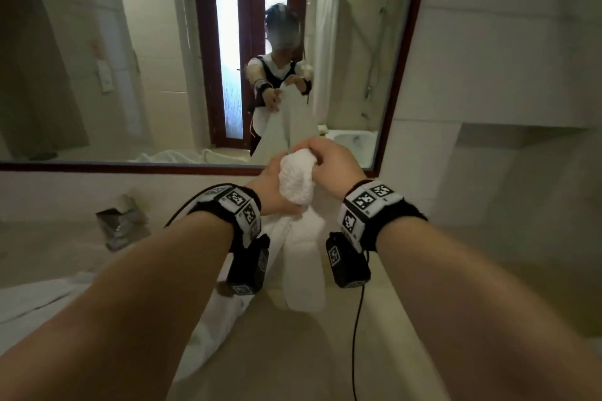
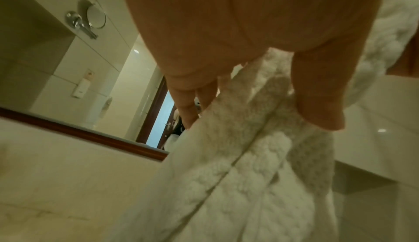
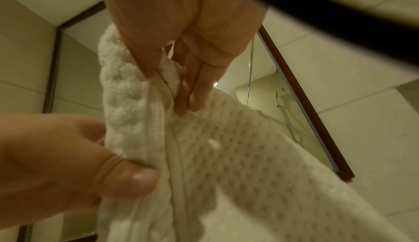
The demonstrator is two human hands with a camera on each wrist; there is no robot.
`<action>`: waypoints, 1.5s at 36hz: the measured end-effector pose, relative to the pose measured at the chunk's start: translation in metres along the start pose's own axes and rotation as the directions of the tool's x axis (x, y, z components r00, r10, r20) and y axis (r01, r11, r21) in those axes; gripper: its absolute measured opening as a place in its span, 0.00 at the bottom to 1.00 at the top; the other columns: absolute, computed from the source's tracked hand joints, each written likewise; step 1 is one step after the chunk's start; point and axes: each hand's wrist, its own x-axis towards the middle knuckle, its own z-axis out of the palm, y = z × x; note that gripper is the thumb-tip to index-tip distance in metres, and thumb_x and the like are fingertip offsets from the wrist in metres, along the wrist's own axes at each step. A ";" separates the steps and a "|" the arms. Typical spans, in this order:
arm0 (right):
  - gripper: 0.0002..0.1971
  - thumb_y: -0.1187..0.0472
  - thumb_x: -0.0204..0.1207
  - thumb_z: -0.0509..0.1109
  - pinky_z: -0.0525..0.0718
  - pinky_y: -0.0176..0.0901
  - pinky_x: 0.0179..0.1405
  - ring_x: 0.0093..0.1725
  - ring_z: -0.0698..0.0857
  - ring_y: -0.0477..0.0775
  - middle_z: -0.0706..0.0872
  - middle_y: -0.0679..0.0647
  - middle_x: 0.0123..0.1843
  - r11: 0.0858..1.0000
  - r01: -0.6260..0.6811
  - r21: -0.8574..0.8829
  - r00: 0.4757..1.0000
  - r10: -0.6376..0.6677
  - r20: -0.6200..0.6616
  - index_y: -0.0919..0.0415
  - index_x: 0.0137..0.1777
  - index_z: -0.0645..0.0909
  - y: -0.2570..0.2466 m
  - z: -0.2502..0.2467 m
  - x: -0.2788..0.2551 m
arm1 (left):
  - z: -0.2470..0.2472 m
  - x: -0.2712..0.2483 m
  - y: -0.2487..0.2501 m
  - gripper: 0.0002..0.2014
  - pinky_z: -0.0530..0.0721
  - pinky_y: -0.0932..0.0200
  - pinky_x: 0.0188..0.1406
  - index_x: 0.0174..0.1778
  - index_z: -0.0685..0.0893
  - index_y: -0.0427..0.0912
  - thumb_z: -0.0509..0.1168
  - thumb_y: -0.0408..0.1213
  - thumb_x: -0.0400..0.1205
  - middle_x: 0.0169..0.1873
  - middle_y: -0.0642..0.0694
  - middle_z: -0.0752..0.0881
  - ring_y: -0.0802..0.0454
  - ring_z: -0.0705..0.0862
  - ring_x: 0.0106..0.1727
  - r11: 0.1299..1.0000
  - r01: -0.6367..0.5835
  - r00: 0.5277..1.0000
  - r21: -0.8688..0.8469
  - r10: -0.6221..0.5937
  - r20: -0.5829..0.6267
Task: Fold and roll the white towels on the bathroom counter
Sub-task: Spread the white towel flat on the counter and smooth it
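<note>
A white waffle-weave towel (image 1: 298,184) is held up over the counter, in front of the mirror. Its top is bunched between both hands and the rest hangs down to the counter (image 1: 325,361). My left hand (image 1: 277,187) grips the bunched top from the left; in the left wrist view, the left hand (image 2: 254,102) pinches the towel (image 2: 238,183) between thumb and fingers. My right hand (image 1: 332,158) curls over the top from the right. In the right wrist view, the right hand (image 3: 167,83) pinches the towel's (image 3: 238,165) hemmed edge, with the left thumb (image 3: 136,177) pressing just below.
Another white towel (image 1: 32,299) lies spread on the counter at the lower left. A shiny tissue box (image 1: 122,221) stands against the back wall on the left. The wood-framed mirror (image 1: 130,168) rises behind the counter. A black cable (image 1: 356,335) hangs from my right wrist.
</note>
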 end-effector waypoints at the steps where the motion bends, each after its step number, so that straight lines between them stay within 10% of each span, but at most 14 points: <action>1: 0.18 0.73 0.75 0.63 0.74 0.34 0.52 0.54 0.81 0.49 0.85 0.56 0.57 1.000 -0.004 0.029 1.000 0.004 0.001 0.59 0.62 0.81 -0.003 -0.001 -0.002 | 0.000 0.001 0.004 0.49 0.75 0.49 0.70 0.80 0.60 0.42 0.77 0.45 0.64 0.71 0.42 0.73 0.48 0.76 0.68 0.999 0.003 1.000 0.049 -0.004 0.025; 7: 0.27 0.59 0.76 0.71 0.81 0.44 0.62 0.58 0.82 0.49 0.74 0.55 0.72 0.964 -0.224 0.143 0.971 0.234 -0.058 0.58 0.74 0.69 0.019 -0.005 -0.038 | 0.001 0.001 0.008 0.23 0.78 0.56 0.57 0.68 0.78 0.43 0.70 0.45 0.77 0.62 0.41 0.83 0.42 0.82 0.61 0.990 0.067 0.998 0.127 -0.064 -0.025; 12: 0.49 0.54 0.70 0.78 0.72 0.48 0.71 0.76 0.69 0.59 0.61 0.57 0.81 0.761 -0.649 -0.012 0.747 0.640 0.179 0.53 0.83 0.49 0.065 0.011 -0.096 | -0.004 -0.003 0.031 0.22 0.70 0.54 0.68 0.73 0.73 0.36 0.64 0.37 0.83 0.71 0.37 0.76 0.41 0.74 0.72 0.999 -0.028 0.999 0.028 0.029 -0.021; 18: 0.57 0.40 0.71 0.72 0.66 0.41 0.72 0.78 0.67 0.56 0.59 0.55 0.83 0.668 -0.695 -0.267 0.601 0.743 0.295 0.56 0.83 0.32 0.081 0.033 -0.129 | -0.020 -0.006 0.078 0.21 0.75 0.51 0.70 0.70 0.75 0.39 0.67 0.35 0.81 0.67 0.38 0.80 0.41 0.78 0.68 0.966 -0.091 0.993 -0.242 0.070 -0.094; 25: 0.62 0.43 0.64 0.79 0.67 0.47 0.76 0.80 0.64 0.56 0.56 0.53 0.84 0.761 -0.638 0.113 0.769 0.625 0.131 0.54 0.83 0.34 0.089 0.020 -0.105 | -0.046 -0.020 0.133 0.15 0.81 0.37 0.63 0.54 0.80 0.54 0.67 0.46 0.72 0.59 0.39 0.85 0.40 0.84 0.60 0.902 -0.171 0.983 -0.396 0.130 -0.128; 31: 0.18 0.55 0.83 0.60 0.76 0.43 0.57 0.62 0.82 0.61 0.82 0.61 0.66 0.802 -0.569 -0.182 0.819 0.572 -0.042 0.63 0.68 0.76 0.085 -0.037 -0.095 | -0.056 -0.031 0.147 0.14 0.83 0.43 0.61 0.53 0.80 0.56 0.69 0.43 0.72 0.50 0.48 0.87 0.45 0.85 0.58 0.880 -0.167 0.977 -0.445 0.089 -0.192; 37: 0.16 0.63 0.84 0.58 0.74 0.42 0.51 0.63 0.82 0.62 0.81 0.63 0.66 0.762 -0.435 -0.479 0.847 0.527 0.068 0.68 0.67 0.77 0.078 -0.092 -0.095 | -0.048 -0.042 0.116 0.14 0.84 0.45 0.56 0.43 0.84 0.54 0.74 0.38 0.64 0.44 0.51 0.88 0.45 0.87 0.53 0.866 -0.038 0.970 -0.499 -0.088 -0.227; 44: 0.20 0.58 0.81 0.64 0.74 0.43 0.68 0.69 0.78 0.58 0.80 0.57 0.70 0.849 -0.492 -0.195 0.856 0.512 0.067 0.57 0.73 0.74 0.101 -0.097 -0.121 | -0.018 -0.041 0.072 0.40 0.87 0.37 0.51 0.66 0.71 0.48 0.77 0.33 0.56 0.52 0.43 0.84 0.42 0.85 0.53 0.936 0.123 0.935 -0.330 -0.221 -0.277; 49: 0.23 0.59 0.84 0.57 0.73 0.45 0.68 0.69 0.78 0.59 0.77 0.58 0.73 0.872 -0.386 -0.302 0.862 0.457 0.217 0.54 0.79 0.64 0.122 -0.069 -0.131 | 0.002 -0.055 0.053 0.27 0.87 0.37 0.48 0.58 0.80 0.38 0.73 0.25 0.61 0.49 0.34 0.87 0.39 0.87 0.48 0.961 0.207 0.937 -0.185 -0.249 -0.244; 54: 0.25 0.56 0.86 0.55 0.72 0.44 0.68 0.71 0.76 0.61 0.74 0.59 0.75 0.870 -0.304 -0.389 0.833 0.441 0.334 0.52 0.82 0.58 0.128 -0.047 -0.125 | 0.007 -0.056 0.021 0.17 0.82 0.57 0.37 0.51 0.85 0.37 0.75 0.29 0.66 0.44 0.40 0.89 0.45 0.87 0.42 0.937 0.342 0.926 0.075 -0.323 -0.196</action>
